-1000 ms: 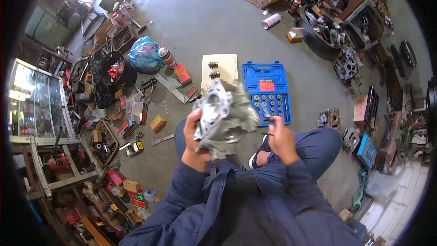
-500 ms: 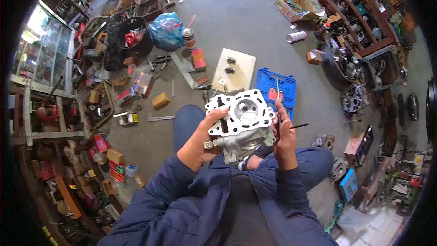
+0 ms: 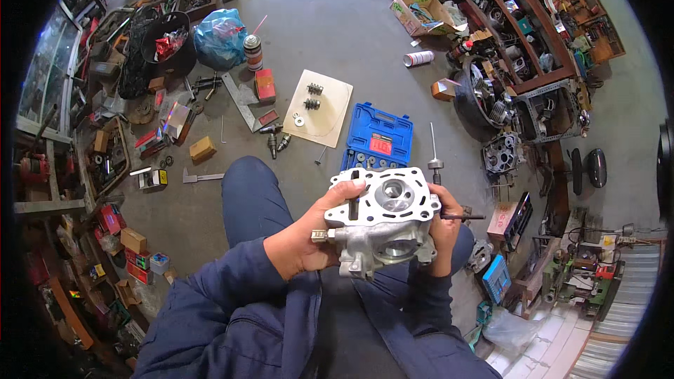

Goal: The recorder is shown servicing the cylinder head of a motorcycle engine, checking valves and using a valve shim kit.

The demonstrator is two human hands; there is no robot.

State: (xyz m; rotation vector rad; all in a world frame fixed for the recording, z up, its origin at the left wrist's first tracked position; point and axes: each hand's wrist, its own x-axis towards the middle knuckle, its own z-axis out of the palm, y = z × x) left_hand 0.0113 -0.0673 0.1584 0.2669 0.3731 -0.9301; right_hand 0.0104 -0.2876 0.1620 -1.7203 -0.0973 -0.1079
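Observation:
My left hand [image 3: 302, 238] grips the left side of a silver aluminium cylinder head [image 3: 379, 249], thumb on its flat gasket face, which tilts up at me with a round combustion chamber and oblong openings. At its right side my right hand [image 3: 446, 238] is closed around a metal tool [image 3: 435, 165] with a thin upright shaft, a knurled fitting and a dark crossbar sticking out rightward; the head partly hides these fingers. Just beyond the head lies an open blue socket-like tool case [image 3: 379, 133]. Left of that, a cream board [image 3: 331, 126] carries two small dark spring-like parts and washers.
Boxes [image 3: 425, 17], a black tub of parts [image 3: 476, 102] and wooden shelves [image 3: 519, 35] line the right. At left are a blue bag [image 3: 219, 38], spray can [image 3: 253, 52], steel square [image 3: 239, 98], caliper [image 3: 200, 177] and scattered parts. My bent knees [image 3: 249, 189] frame the work.
The cylinder head has turned to show its gasket face, moving lower and rightward in view. My right hand has come in against it, and the tool now stands with its shaft upright.

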